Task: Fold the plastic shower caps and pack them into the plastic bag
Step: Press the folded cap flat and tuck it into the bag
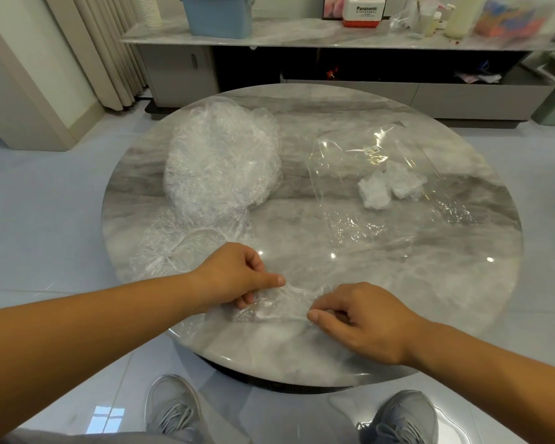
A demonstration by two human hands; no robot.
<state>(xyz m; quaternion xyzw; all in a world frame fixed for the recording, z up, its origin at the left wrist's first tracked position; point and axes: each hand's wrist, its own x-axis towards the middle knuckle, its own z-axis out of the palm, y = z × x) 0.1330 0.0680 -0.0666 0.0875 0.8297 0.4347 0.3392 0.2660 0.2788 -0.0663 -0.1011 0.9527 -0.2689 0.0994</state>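
1. The table is my flat folding surface.
2. The cap pile waits at the table's far left.
3. The plastic bag lies at the table's far right, folded caps seemingly inside.
4. The shower cap lies at the table's near edge, pulled flat for creasing.
5. My left hand and right hand each pinch one end.

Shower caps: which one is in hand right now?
The cap at the near table edge, pinched between left hand and right hand; the loose pile lies untouched, and two folded caps sit inside the bag.
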